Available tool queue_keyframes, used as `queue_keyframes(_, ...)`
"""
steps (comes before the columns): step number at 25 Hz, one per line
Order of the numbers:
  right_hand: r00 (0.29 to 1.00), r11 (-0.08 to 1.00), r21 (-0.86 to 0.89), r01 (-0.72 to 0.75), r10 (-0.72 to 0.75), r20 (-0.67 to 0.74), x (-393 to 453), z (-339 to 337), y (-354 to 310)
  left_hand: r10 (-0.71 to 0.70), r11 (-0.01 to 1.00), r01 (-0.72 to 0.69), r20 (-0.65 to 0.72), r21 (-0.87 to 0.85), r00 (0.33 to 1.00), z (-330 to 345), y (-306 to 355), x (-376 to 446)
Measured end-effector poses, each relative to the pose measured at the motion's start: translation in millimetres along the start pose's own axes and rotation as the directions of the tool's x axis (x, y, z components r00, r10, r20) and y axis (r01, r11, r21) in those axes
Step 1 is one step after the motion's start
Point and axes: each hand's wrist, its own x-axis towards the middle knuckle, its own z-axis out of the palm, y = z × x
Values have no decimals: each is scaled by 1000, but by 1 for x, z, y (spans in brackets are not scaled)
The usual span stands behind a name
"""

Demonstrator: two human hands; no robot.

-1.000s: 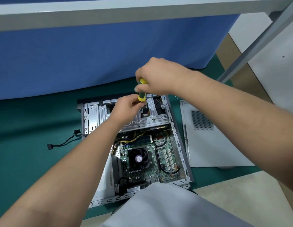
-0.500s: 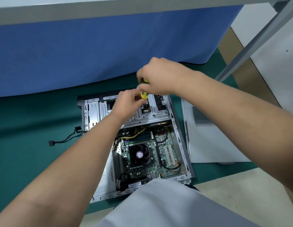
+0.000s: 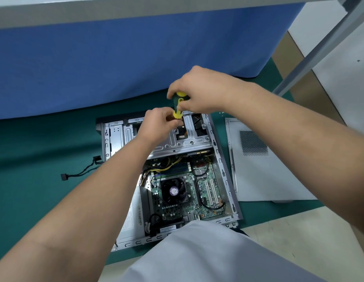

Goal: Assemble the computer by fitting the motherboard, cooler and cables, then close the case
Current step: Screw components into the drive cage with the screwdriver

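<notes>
An open computer case (image 3: 223, 171) lies flat on the green mat. Inside it sit the green motherboard (image 3: 205, 192) and a black cooler fan (image 3: 174, 191). A silver drive cage (image 3: 189, 143) spans the far end of the case. My right hand (image 3: 199, 90) grips the handle of a yellow and green screwdriver (image 3: 180, 105), held upright over the cage. My left hand (image 3: 158, 123) pinches the screwdriver's lower end just above the cage. The tip is hidden behind my fingers.
The grey side panel (image 3: 264, 176) with a mesh vent lies on the mat right of the case. A black cable (image 3: 81, 169) trails out to the left. A blue cloth-covered table (image 3: 136, 51) stands behind. A metal leg (image 3: 319, 49) slants at upper right. My grey-clothed knee (image 3: 207, 255) covers the case's near edge.
My right hand has shifted its hold on the screwdriver handle, showing more of the yellow top. My left hand has moved up slightly to the shaft. The view has shifted a little.
</notes>
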Motion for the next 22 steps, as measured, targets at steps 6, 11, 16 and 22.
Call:
queue_keyframes(6,944,930,-209,-302,261,-202,9,10,-19,35,997,-28,100,-70,994,-5,2,-1)
queue_keyframes(11,984,979,-127,-161,149,-97,7,7,-10,-30,997,28,-27,-72,999,3,2,-1)
queue_keyframes(16,999,999,-35,-10,9,-35,-1,-1,-4,46,999,-46,-28,15,999,0,1,-3)
queue_keyframes(22,986,989,-76,-128,119,-114,6,6,-17,58,994,-57,-11,94,998,0,-3,-3)
